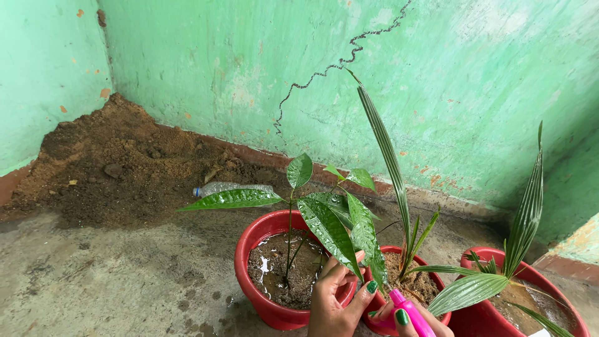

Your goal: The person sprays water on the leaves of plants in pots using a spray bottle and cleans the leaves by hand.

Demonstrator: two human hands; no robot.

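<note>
Head view, looking down into a corner of green walls (437, 93). Lower centre: left hand (334, 299), fingers curled and pinched on the tip of a wet, glossy leaf (331, 234) belonging to the broad-leaved sapling (293, 206). Sapling rooted in the red pot (249, 249) at centre bottom, its soil dark and puddled with water. Lower right of centre: right hand (418, 318), mostly cut by the frame edge, closed around a pink spray nozzle (405, 309); bottle body out of view, nozzle just beside the held leaf. Behind the nozzle: a second red pot (399, 253) with a slim palm seedling (390, 162) rising toward the upper centre. Far lower right: a third red pot (530, 271) with pleated palm fronds (524, 212). Upper left: heap of loose brown soil (118, 162) against the wall, with a clear plastic bottle (231, 187) lying on its side at the heap's foot. Step judged in hand: leaf steadied for misting, droplets already present. Next move judged to call for a steady leaf and a nozzle aimed at its surface.
</note>
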